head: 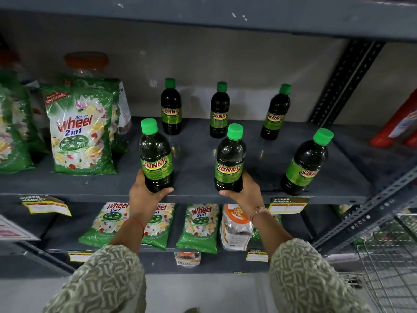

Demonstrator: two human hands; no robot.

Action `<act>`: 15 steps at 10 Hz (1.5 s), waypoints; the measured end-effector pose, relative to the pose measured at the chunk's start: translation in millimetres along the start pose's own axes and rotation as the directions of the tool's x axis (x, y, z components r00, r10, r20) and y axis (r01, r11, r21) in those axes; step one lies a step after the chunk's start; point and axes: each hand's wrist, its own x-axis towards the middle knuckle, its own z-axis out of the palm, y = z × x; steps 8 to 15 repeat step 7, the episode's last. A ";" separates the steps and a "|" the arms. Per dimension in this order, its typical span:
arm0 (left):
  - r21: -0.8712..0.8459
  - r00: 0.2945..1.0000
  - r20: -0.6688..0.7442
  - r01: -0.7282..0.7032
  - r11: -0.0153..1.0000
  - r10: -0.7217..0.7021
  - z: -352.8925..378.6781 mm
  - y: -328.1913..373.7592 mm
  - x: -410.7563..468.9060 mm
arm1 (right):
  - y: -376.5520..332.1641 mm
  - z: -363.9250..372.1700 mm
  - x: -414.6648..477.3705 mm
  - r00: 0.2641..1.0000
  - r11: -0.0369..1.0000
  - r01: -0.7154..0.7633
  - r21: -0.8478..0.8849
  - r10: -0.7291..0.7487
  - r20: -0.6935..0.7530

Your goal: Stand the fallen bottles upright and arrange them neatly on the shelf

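Observation:
Several dark bottles with green caps and green "SUNNY" labels stand upright on a grey metal shelf [196, 154], in a back row and a front row. My left hand [144, 195] grips the base of the front left bottle [156, 154] at the shelf's front edge. My right hand [244, 193] grips the base of the front middle bottle [230, 159]. A third front bottle [304, 163] stands free at the right. Behind them stand the back left bottle [171, 107], the back middle bottle [219, 110] and the back right bottle [276, 112].
Green "Wheel" detergent bags [81, 127] and a clear jar with an orange lid [86, 63] crowd the shelf's left part. Red packs [399, 125] lie at the far right. The lower shelf holds more detergent bags [198, 224] and a jar [235, 227]. A wire basket [388, 263] sits lower right.

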 end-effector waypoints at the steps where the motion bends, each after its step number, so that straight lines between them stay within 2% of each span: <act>1: 0.018 1.000 0.020 -0.003 1.000 0.003 -2.1 -0.1 0.4 | -1.4 -0.4 -1.4 1.000 1.000 -0.002 -0.003 0.002 0.001; 6: 0.029 0.998 0.065 0.008 1.000 -0.010 -5.2 -7.2 5.0 | -0.1 0.8 -0.8 1.000 0.999 0.006 -0.044 -0.006 0.002; 7: -0.043 0.996 0.087 0.041 0.998 -0.037 -7.1 -4.5 -0.4 | -5.0 1.3 -3.5 1.000 1.000 0.002 -0.026 -0.002 0.013; 15: -0.043 0.996 0.087 0.041 0.998 -0.037 -7.1 -4.5 -0.4 | -5.0 1.3 -3.5 1.000 1.000 0.002 -0.026 -0.002 0.013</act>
